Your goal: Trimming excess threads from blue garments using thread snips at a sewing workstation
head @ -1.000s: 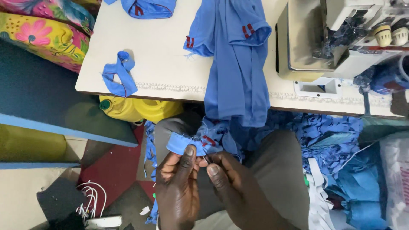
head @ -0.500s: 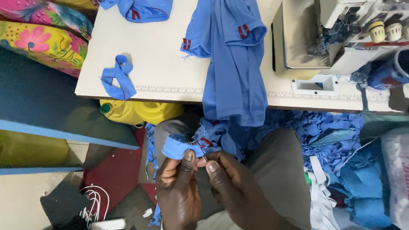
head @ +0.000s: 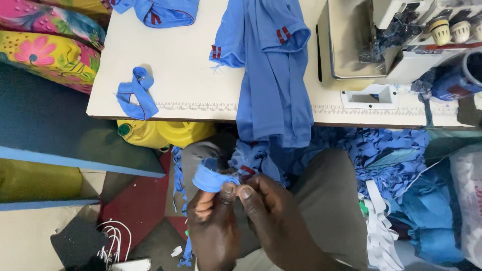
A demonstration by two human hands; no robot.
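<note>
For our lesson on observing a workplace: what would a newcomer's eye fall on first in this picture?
First, the two hands low in the middle: the left hand and right hand pinch a small blue cloth strip between them. Above them, a long blue garment hangs over the white table edge. A sewing machine stands at the top right.

You get bright, even light on the white tabletop (head: 191,75) well beyond your fingertips (head: 236,190), flat enough that the blue garment (head: 273,85) draped there throws only a thin soft shadow, with a dull sheen on the metal plate of the sewing machine (head: 351,45). Just past your fingers, under the table edge, the light falls off sharply, and your left hand (head: 216,226) and right hand (head: 273,221) sit in dim shade with little surface detail. Focus holds fairly crisp across the frame, though the table edge bows slightly from the wide lens.
</note>
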